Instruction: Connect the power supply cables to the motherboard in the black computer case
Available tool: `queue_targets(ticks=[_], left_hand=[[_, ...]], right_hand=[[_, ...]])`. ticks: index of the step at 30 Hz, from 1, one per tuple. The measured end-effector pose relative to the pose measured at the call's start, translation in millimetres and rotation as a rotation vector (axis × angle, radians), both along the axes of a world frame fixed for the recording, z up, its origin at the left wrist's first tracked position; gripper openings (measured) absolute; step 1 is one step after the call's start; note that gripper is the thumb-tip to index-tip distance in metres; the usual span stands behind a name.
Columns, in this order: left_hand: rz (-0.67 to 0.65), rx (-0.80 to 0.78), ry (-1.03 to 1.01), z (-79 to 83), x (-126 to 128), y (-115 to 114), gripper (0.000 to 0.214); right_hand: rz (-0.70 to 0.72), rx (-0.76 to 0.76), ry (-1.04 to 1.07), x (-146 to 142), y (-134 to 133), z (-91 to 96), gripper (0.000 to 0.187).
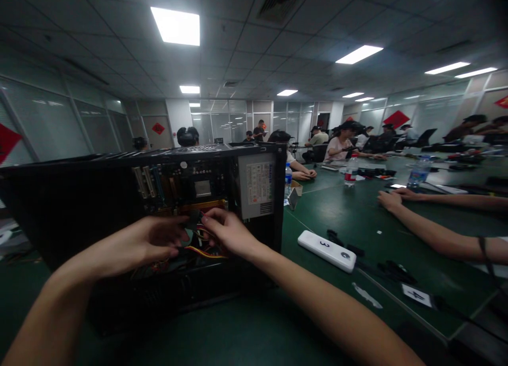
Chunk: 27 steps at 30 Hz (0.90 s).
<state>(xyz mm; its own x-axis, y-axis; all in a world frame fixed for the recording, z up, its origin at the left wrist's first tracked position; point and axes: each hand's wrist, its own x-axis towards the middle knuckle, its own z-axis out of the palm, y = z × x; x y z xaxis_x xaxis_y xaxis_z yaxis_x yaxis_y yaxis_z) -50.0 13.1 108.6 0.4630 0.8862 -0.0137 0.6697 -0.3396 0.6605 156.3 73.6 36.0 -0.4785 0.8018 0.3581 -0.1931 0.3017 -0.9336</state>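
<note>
An open black computer case [59,207] stands on a green table [349,223], its side off and the motherboard [190,189] showing. Both my hands reach into it. My left hand [148,241] has its fingers closed beside a small dark connector [195,219] with red and yellow wires [202,251]. My right hand [228,231] pinches that same connector from the right. A grey power supply [257,186] sits just above my right hand.
A white numbered box [327,249] lies right of the case, with black parts [397,271] and a paper tag [416,294] beyond. Another person's forearms [432,234] rest on the table at right. Water bottles [350,173] and several seated people are further back.
</note>
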Motion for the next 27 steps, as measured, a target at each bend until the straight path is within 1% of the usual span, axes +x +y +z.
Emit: queue_targets(ticks=[2, 4, 6, 9, 11, 13, 15, 20, 22, 27], left_hand=[[-0.004, -0.028, 0.028, -2.9, 3, 3, 0.058], [0.007, -0.022, 0.059, -5.2, 5, 6, 0.053], [0.055, 0.072, 0.059, -5.9, 6, 10, 0.048], [0.124, 0.261, 0.009, -4.9, 10, 14, 0.047], [0.121, 0.315, -0.022, -4.7, 14, 15, 0.049], [0.102, 0.321, -0.043, -5.5, 17, 15, 0.051], [0.100, 0.318, -0.053, -7.0, 20, 14, 0.055], [0.112, 0.341, -0.042, -10.3, 21, 17, 0.059], [0.117, 0.383, -0.048, -11.3, 21, 18, 0.058], [0.148, 0.503, -0.061, -14.5, 26, 21, 0.061]], right_hand=[[0.019, -0.054, 0.029, 0, 1, 0.9, 0.020], [0.024, -0.088, 0.048, 1, 3, 1.0, 0.019], [0.019, -0.085, 0.046, 1, 5, 0.1, 0.019], [0.011, -0.049, 0.066, 2, 8, -2.5, 0.024], [0.073, -0.104, 0.110, 2, 9, -3.8, 0.030], [0.159, -0.191, 0.161, 3, 10, -4.0, 0.035], [0.205, -0.242, 0.203, 4, 11, -3.3, 0.038], [0.174, -0.265, 0.250, 1, 7, -2.3, 0.036], [0.150, -0.271, 0.277, 0, 6, -3.1, 0.036], [0.078, -0.345, 0.330, -2, 7, -5.3, 0.036]])
